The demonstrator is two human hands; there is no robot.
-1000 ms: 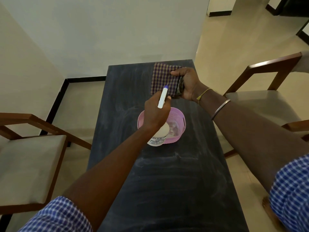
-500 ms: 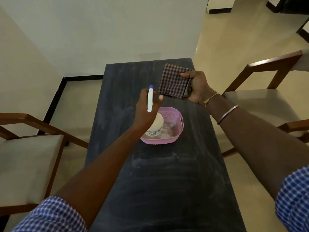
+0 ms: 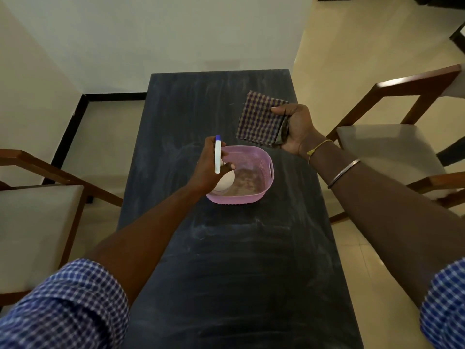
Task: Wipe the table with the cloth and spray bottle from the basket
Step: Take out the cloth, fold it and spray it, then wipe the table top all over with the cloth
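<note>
Centrally, the fingers (image 3: 227, 167) of the left hand (image 3: 207, 167) are curled round the neck of the spray bottle (image 3: 224, 183), whose white head with a blue tip rises past the knuckles. Its rounded body shows at the left rim of the pink basket (image 3: 268, 159); whether it hangs clear of the rim cannot be told. The right hand (image 3: 298, 131) pinches the folded checked cloth (image 3: 260, 119) along one side, thumb on top and fingers beneath, so that the fabric stands out flat above the table (image 3: 226, 268), close to its right edge and toward the far right corner. The basket stands near the middle of the table.

Handling, as judged: the bottle looks like rigid, smooth plastic, light enough for one hand and best held at the neck, with one finger free for the pump. The cloth is soft and limp, with no weight to speak of. A pinch suffices to carry it, but wiping probably calls for a flat palm spread over the folded layers.
</note>
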